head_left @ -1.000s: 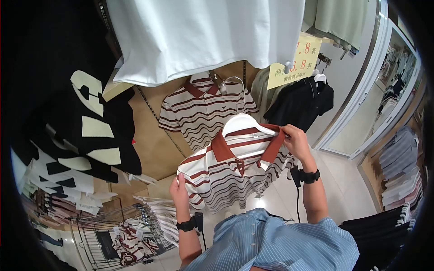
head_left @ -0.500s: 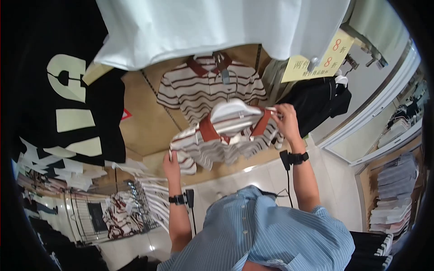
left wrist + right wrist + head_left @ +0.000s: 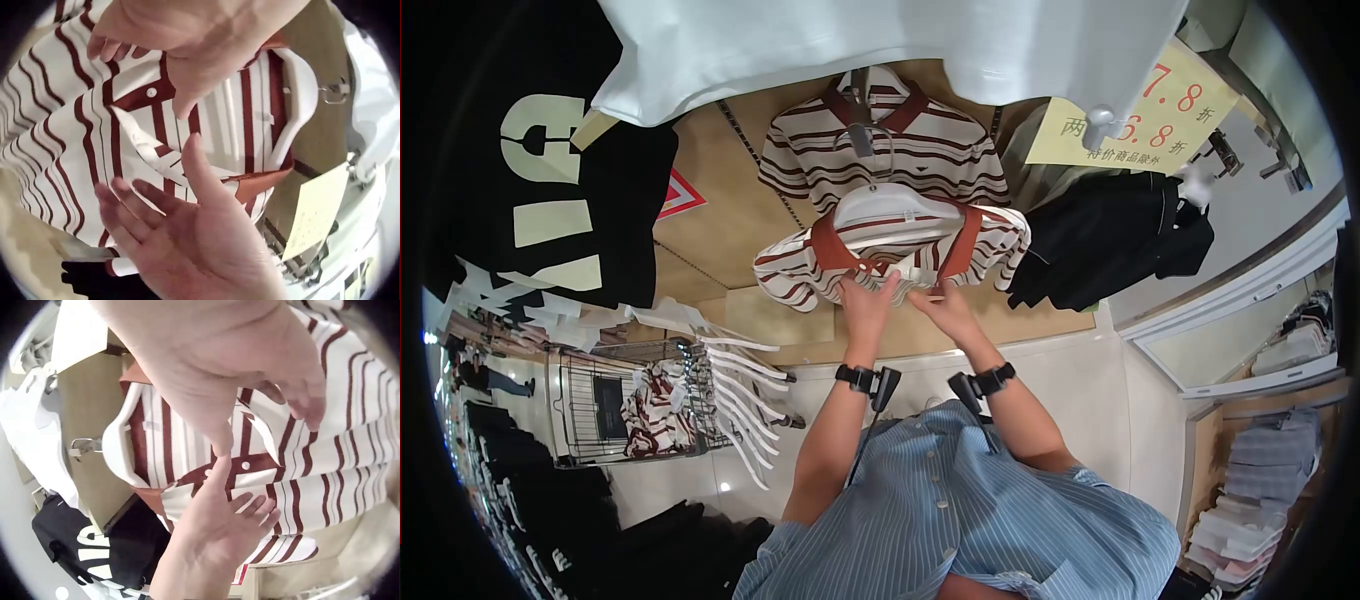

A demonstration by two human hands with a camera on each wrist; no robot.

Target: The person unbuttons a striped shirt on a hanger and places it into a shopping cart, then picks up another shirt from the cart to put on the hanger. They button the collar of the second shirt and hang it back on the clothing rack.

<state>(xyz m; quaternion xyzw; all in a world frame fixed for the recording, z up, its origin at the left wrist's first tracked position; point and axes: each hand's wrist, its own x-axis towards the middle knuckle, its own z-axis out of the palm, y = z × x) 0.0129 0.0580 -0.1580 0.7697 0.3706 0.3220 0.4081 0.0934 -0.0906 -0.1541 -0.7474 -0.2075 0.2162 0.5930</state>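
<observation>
A white polo shirt with dark red stripes (image 3: 785, 268) and a rust-red collar (image 3: 828, 243) hangs on a white hanger (image 3: 885, 203) in front of me. Both hands are at its buttoned neck opening, thumbs toward each other. My left hand (image 3: 865, 308) lies beside one edge of the placket, its fingers loosely bent. Opposite it, my right hand (image 3: 948, 312) has its fingers spread and relaxed with the palm partly turned up. In the left wrist view a small white button (image 3: 152, 92) shows on the dark red placket, near the left thumb. Neither hand grips the cloth.
A similar striped polo (image 3: 880, 135) hangs right behind. A white garment (image 3: 800, 50) hangs overhead, beside a yellow sign (image 3: 1135, 115). Black shirts (image 3: 1110, 235) hang to the right, a black printed garment (image 3: 620, 230) to the left. A wire cart (image 3: 580, 400) holding clothes stands lower left.
Earlier the hands held the polo apart at the shoulder and collar. The shirt has moved toward the rack, and both hands have let go and come together at its front opening.
</observation>
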